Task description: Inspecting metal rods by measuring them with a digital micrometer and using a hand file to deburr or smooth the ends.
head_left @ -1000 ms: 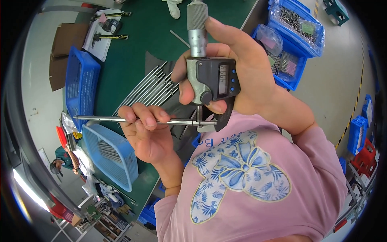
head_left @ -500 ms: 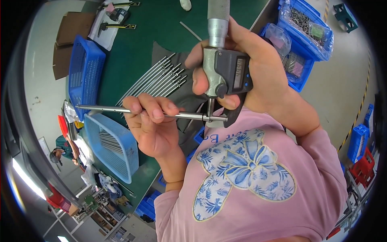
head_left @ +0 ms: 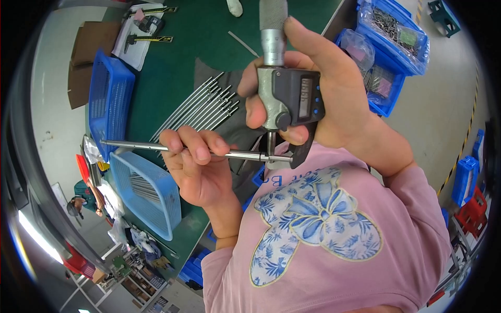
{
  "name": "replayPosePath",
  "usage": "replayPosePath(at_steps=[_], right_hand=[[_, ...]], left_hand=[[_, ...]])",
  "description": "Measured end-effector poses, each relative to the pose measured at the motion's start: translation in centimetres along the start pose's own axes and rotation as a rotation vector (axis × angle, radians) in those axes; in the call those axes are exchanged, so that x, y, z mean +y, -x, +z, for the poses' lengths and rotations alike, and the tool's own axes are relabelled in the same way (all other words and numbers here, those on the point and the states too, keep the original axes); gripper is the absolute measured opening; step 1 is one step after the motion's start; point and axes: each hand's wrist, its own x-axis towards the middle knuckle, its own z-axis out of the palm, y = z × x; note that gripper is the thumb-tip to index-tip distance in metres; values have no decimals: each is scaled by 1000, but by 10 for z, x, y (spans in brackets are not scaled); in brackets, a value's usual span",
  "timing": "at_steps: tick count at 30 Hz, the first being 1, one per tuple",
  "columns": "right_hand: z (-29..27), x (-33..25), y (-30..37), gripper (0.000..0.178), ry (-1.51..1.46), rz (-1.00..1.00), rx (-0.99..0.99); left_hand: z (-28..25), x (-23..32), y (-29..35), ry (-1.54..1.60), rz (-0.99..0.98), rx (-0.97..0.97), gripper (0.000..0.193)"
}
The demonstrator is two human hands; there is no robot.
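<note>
My right hand [head_left: 334,88] is closed around a digital micrometer [head_left: 271,96], its knurled thimble pointing up and its frame opening low. My left hand [head_left: 201,164] pinches a long, thin metal rod [head_left: 133,145] between thumb and fingers. The rod's right end lies in the micrometer's gap, at the spindle tip and the anvil; whether both faces touch it I cannot tell. Beyond my left hand, several similar metal rods [head_left: 201,107] lie side by side on a dark grey cloth [head_left: 206,70].
A blue basket [head_left: 112,94] and a light blue basket [head_left: 172,208] holding rods stand at left. Calipers [head_left: 148,39] lie on paper at the back. Blue bins [head_left: 386,107] with small metal parts stand at right. The green table [head_left: 193,31] has a thin strip [head_left: 242,43] on it.
The view has shifted slightly. Both hands keep their hold, with the rod's end still in the micrometer's gap; the micrometer appears a little farther left.
</note>
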Motion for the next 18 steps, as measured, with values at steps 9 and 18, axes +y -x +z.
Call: replayPosePath(at_steps=[9,18], right_hand=[[-4,2,-1,48,-72,1,-67],[3,1,2,60,-85,3,58]], left_hand=[[0,2,0,23,-7,15,16],[2,0,1,31,-1,15,16]])
